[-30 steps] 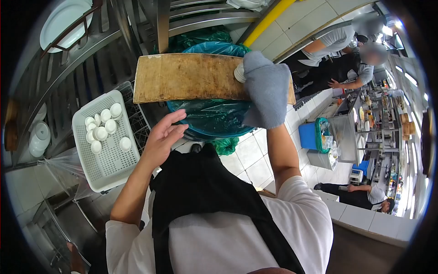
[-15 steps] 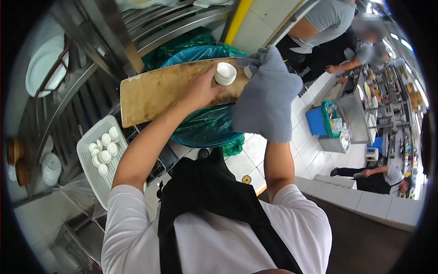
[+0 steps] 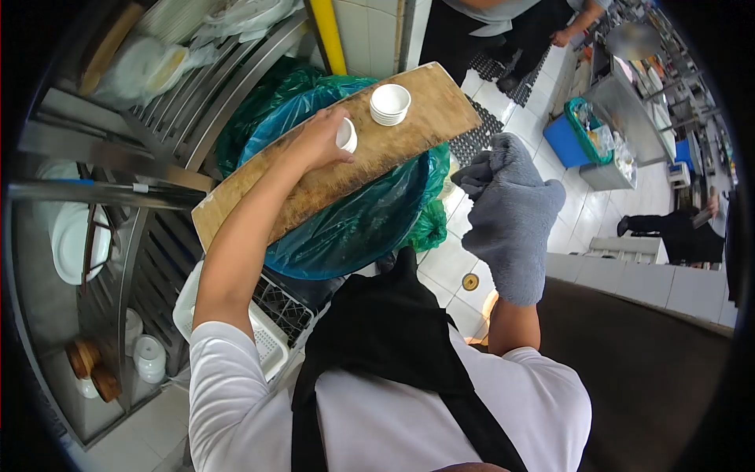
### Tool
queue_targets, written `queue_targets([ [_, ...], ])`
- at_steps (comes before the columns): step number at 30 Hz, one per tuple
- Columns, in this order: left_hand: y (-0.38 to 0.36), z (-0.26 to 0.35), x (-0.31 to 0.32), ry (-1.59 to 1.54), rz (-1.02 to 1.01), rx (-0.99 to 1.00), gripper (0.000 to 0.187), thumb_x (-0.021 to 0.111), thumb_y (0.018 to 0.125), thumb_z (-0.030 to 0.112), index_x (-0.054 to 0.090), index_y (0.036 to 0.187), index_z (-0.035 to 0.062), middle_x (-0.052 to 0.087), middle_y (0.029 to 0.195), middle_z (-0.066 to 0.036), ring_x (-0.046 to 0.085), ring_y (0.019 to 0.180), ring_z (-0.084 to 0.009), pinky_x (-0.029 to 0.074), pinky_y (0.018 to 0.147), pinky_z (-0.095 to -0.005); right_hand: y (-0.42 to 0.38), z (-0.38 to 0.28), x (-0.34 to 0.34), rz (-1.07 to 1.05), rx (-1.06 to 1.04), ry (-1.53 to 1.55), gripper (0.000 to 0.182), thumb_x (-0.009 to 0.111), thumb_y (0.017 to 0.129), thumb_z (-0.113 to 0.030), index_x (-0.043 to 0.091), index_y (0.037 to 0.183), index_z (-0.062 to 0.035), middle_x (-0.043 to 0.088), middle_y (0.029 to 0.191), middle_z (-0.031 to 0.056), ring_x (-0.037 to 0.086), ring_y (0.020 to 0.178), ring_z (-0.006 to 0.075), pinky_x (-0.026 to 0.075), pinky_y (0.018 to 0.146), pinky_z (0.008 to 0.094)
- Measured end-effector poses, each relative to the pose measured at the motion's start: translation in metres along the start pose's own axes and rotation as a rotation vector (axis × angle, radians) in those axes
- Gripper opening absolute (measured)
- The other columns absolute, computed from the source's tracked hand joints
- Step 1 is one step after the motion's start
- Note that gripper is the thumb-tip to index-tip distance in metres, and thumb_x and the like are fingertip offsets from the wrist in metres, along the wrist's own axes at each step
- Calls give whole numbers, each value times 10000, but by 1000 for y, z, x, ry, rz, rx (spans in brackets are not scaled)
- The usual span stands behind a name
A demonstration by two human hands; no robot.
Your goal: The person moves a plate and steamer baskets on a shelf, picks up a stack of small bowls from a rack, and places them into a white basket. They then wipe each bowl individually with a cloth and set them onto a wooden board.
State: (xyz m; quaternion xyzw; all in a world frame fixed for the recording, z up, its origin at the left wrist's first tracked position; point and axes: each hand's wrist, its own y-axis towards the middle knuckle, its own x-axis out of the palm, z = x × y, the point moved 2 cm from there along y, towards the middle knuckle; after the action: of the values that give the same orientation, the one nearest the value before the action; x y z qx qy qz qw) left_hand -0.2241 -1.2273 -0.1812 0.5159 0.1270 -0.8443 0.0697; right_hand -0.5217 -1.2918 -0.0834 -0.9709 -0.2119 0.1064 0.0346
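Observation:
A worn wooden board (image 3: 393, 141) lies across a bin lined with blue and green plastic (image 3: 354, 236). On its right part stands a short stack of small white cups (image 3: 390, 105). My left hand (image 3: 318, 140) is closed round another white cup (image 3: 346, 135), which is tilted on its side at the middle of the board. To the right of the board, my right hand (image 3: 503, 189) is covered by a thick grey cloth (image 3: 511, 228) that hangs down over the wrist. The fingers under the cloth are hidden.
A white plastic basket (image 3: 270, 346) sits below my left forearm. Metal racks with plates (image 3: 79, 244) and bowls stand at the left. Two co-workers are at the upper right and far right. A blue bin (image 3: 566, 141) stands on the tiled floor.
My left hand has let go of the cup stack and now holds a single cup to its left. My right hand with the cloth has moved right, off the board. The view has turned.

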Motion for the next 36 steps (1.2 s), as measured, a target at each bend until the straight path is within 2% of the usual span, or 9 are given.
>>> queue_targets([
  [4, 2, 13, -4, 104, -85, -57, 727, 836, 652, 204, 463, 1267, 98, 481, 1231, -194, 517, 1149, -397, 443, 977, -428, 8, 14, -4, -172, -112, -474, 159, 525, 818, 56, 458, 900, -63, 612, 823, 88, 636, 735, 154, 477, 659, 235],
  [8, 14, 7, 3, 145, -103, 8, 689, 813, 657, 207, 478, 1248, 91, 498, 1195, -199, 526, 1126, -398, 449, 964, -429, 12, 25, 1, -192, -88, -54, 259, 635, 724, 80, 480, 899, -32, 604, 839, 75, 663, 783, 129, 478, 646, 212],
  [17, 41, 28, 0, 169, -58, -127, 681, 764, 667, 275, 472, 1246, 69, 533, 1156, -228, 552, 1076, -417, 462, 921, -447, 23, 37, -13, -229, -296, -353, 356, 686, 648, 95, 494, 907, -56, 607, 837, 45, 654, 791, 137, 456, 629, 228],
  [21, 51, 26, 4, 200, -74, -145, 708, 770, 658, 279, 463, 1254, 52, 530, 1181, -260, 562, 1080, -433, 470, 927, -459, 14, 17, -11, -287, -177, -139, 372, 677, 661, 65, 501, 949, -93, 638, 891, 34, 647, 792, 134, 433, 716, 271],
  [23, 49, 19, 8, 200, -60, -165, 728, 772, 665, 298, 448, 1275, 64, 532, 1176, -250, 558, 1074, -428, 475, 912, -461, 4, -1, -8, -231, -360, -685, 483, 699, 678, -6, 528, 1115, -123, 660, 928, 11, 647, 797, 128, 387, 815, 302],
  [28, 54, 15, 15, 229, -82, -155, 760, 787, 647, 285, 448, 1301, 96, 540, 1188, -249, 561, 1095, -403, 487, 908, -486, -26, -16, 14, -211, -727, -724, 807, 805, 586, -154, 487, 1328, -140, 675, 987, -40, 649, 803, 124, 360, 859, 320],
  [30, 55, 6, 25, 121, -3, -74, 1135, 892, 526, 442, 306, 1433, 93, 473, 1318, -288, 480, 1218, -451, 443, 981, -529, -39, -28, 37, -336, -705, -572, 929, 845, 473, -199, 506, 1334, -117, 680, 1077, -37, 658, 831, 103, 363, 864, 303],
  [32, 47, 7, 27, 32, 142, -38, 1346, 894, 505, 514, 125, 1512, 61, 244, 1460, -378, 280, 1350, -528, 306, 1092, -576, -54, -30, 59, -474, -653, -391, 834, 818, 545, -136, 513, 1320, -97, 663, 1130, -10, 657, 882, 112, 401, 848, 287],
  [36, -49, 15, 7, -154, 454, -66, 1110, 835, 643, 470, 252, 1469, 10, 290, 1464, -329, 288, 1364, -487, 329, 1092, -513, -85, -37, 119, -795, -352, -192, 552, 764, 688, -18, 559, 1199, -63, 637, 1184, 47, 648, 985, 148, 484, 818, 274],
])
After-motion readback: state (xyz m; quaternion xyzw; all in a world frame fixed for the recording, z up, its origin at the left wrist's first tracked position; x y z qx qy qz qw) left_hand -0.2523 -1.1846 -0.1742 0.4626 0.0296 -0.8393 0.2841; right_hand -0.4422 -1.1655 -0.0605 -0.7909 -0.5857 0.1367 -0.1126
